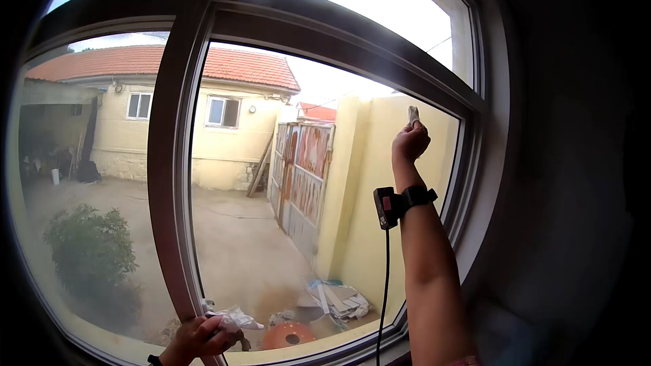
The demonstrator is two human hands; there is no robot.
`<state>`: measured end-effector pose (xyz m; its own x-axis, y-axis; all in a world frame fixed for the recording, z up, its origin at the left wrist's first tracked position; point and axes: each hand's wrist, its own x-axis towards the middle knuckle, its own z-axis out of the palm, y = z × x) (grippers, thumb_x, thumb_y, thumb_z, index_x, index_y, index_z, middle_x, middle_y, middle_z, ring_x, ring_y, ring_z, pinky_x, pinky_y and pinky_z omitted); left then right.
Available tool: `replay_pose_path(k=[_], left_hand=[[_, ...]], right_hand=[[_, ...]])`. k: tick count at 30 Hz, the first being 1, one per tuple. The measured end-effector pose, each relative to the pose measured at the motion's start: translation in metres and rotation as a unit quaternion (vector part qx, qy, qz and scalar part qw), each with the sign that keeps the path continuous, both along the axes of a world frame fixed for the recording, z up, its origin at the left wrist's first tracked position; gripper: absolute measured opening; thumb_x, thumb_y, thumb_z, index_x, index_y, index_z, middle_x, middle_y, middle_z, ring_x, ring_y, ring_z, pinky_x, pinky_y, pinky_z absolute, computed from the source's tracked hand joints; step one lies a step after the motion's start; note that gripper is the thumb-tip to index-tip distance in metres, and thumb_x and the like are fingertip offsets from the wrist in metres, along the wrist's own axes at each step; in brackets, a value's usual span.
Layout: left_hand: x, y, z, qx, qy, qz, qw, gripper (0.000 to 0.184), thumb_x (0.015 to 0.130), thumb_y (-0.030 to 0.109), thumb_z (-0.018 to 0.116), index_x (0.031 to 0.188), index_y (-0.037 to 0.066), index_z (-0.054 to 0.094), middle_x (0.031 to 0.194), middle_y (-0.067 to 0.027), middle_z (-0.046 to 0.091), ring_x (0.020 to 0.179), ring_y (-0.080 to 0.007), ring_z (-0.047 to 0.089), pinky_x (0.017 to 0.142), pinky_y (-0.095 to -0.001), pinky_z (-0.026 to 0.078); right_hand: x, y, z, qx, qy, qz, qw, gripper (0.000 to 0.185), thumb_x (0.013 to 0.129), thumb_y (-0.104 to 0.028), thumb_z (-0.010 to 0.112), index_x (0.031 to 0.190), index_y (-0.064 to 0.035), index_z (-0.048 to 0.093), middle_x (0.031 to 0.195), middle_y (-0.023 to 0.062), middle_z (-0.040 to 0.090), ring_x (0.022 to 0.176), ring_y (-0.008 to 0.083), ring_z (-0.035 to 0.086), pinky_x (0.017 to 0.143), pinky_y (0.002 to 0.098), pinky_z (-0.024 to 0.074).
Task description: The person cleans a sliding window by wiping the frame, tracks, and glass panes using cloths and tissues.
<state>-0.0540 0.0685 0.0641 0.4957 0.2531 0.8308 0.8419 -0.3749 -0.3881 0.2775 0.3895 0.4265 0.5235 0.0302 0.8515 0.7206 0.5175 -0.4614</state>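
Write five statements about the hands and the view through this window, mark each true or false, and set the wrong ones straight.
1. The right hand is raised higher than the left hand. True.
2. The left hand is empty. False: it holds a crumpled white tissue or cloth.
3. A black boxy device is strapped near the right wrist. True.
4. The roof across the yard is blue. False: the tiled roof is orange-red.
5. A rust-stained metal gate stands outside, beyond the glass. True.
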Motion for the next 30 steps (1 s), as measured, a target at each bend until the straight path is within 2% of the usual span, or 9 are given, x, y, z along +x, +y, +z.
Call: replay_pose_path(k=[4, 7, 10, 15, 22, 23, 27, 28, 30], left_hand=[[0.0, 0.005, -0.006, 0.025, -0.01, -0.011, 1.0, 0.04, 0.069, 0.027, 0.077, 0.098, 0.016, 0.052, 0.099, -0.0078, 0.048, 0.068, -0.0196, 0.057, 0.057, -0.0294, 0.051], [-0.012, 0.017, -0.03, -0.151, -0.123, -0.137, 0.971, 0.031, 0.077, 0.013, 0.069, 0.106, 0.009, 0.059, 0.102, -0.0098, 0.056, 0.088, -0.0198, 0.06, 0.066, -0.0342, 0.052], [-0.001, 0.002, -0.01, -0.008, -0.057, -0.05, 0.997, 0.033, 0.075, 0.017, 0.072, 0.105, 0.015, 0.059, 0.104, -0.0072, 0.054, 0.079, -0.025, 0.062, 0.062, -0.0356, 0.053], [-0.005, 0.009, -0.023, -0.025, -0.069, -0.068, 0.995, 0.04, 0.072, 0.019, 0.075, 0.108, 0.015, 0.057, 0.106, -0.0074, 0.053, 0.084, -0.0256, 0.061, 0.068, -0.0373, 0.053], [-0.003, 0.01, -0.023, -0.019, -0.043, -0.054, 0.997, 0.041, 0.071, 0.014, 0.076, 0.107, 0.013, 0.057, 0.109, -0.0103, 0.051, 0.09, -0.029, 0.06, 0.078, -0.0415, 0.053], [-0.004, 0.012, -0.025, -0.027, -0.044, -0.049, 0.997, 0.041, 0.07, 0.013, 0.076, 0.107, 0.013, 0.058, 0.109, -0.0104, 0.051, 0.091, -0.0292, 0.06, 0.078, -0.0419, 0.053], [-0.007, 0.016, -0.024, -0.157, -0.052, -0.051, 0.985, 0.042, 0.069, 0.011, 0.076, 0.108, 0.012, 0.058, 0.11, -0.0092, 0.051, 0.092, -0.0277, 0.06, 0.076, -0.0396, 0.054], [0.002, 0.011, -0.016, -0.028, -0.051, -0.048, 0.997, 0.044, 0.069, 0.01, 0.075, 0.109, 0.011, 0.057, 0.11, -0.0092, 0.052, 0.089, -0.0275, 0.062, 0.074, -0.0377, 0.054], [0.001, 0.011, -0.026, -0.032, -0.059, -0.04, 0.997, 0.046, 0.068, 0.008, 0.075, 0.11, 0.01, 0.056, 0.109, -0.0098, 0.053, 0.09, -0.0274, 0.062, 0.073, -0.0374, 0.054]], right_hand=[[-0.081, -0.034, 0.018, 0.19, -0.133, 0.001, 0.973, 0.02, 0.079, 0.003, 0.053, 0.097, -0.0003, 0.062, 0.099, 0.0155, 0.063, 0.091, 0.0334, 0.058, 0.082, 0.0392, 0.0431], [-0.159, -0.1, 0.017, 0.286, -0.19, 0.046, 0.938, 0.017, 0.083, -0.001, 0.053, 0.099, -0.0028, 0.058, 0.09, 0.0138, 0.059, 0.087, 0.0331, 0.054, 0.08, 0.0403, 0.0415], [-0.223, -0.131, 0.015, 0.221, -0.179, 0.277, 0.918, 0.016, 0.081, 0.0, 0.055, 0.096, -0.0035, 0.061, 0.098, 0.0134, 0.059, 0.088, 0.0318, 0.053, 0.079, 0.0383, 0.0439], [-0.281, -0.158, 0.015, 0.28, -0.328, 0.275, 0.859, 0.019, 0.082, -0.001, 0.056, 0.099, -0.0054, 0.061, 0.098, 0.0123, 0.058, 0.09, 0.0301, 0.052, 0.078, 0.0368, 0.0459], [-0.193, -0.111, 0.03, 0.3, -0.355, 0.15, 0.873, 0.037, 0.076, 0.005, 0.058, 0.111, -0.0076, 0.057, 0.101, 0.0116, 0.057, 0.092, 0.0291, 0.054, 0.08, 0.0376, 0.0474], [-0.169, -0.112, 0.034, 0.27, -0.348, 0.254, 0.861, 0.034, 0.076, 0.006, 0.058, 0.108, -0.0062, 0.059, 0.105, 0.0108, 0.058, 0.094, 0.0283, 0.055, 0.082, 0.0362, 0.0479], [-0.093, -0.077, 0.039, 0.237, -0.337, 0.308, 0.857, 0.03, 0.079, 0.008, 0.054, 0.104, -0.0064, 0.063, 0.109, 0.0083, 0.06, 0.101, 0.0267, 0.056, 0.087, 0.0349, 0.0482], [-0.079, -0.07, 0.039, 0.234, -0.337, 0.294, 0.863, 0.03, 0.08, 0.008, 0.053, 0.104, -0.007, 0.063, 0.109, 0.0079, 0.06, 0.102, 0.0265, 0.056, 0.088, 0.0347, 0.0481], [-0.059, -0.057, 0.033, 0.25, -0.325, 0.258, 0.875, 0.03, 0.082, 0.009, 0.05, 0.104, -0.007, 0.063, 0.109, 0.0072, 0.06, 0.103, 0.0257, 0.055, 0.088, 0.0337, 0.0475]])
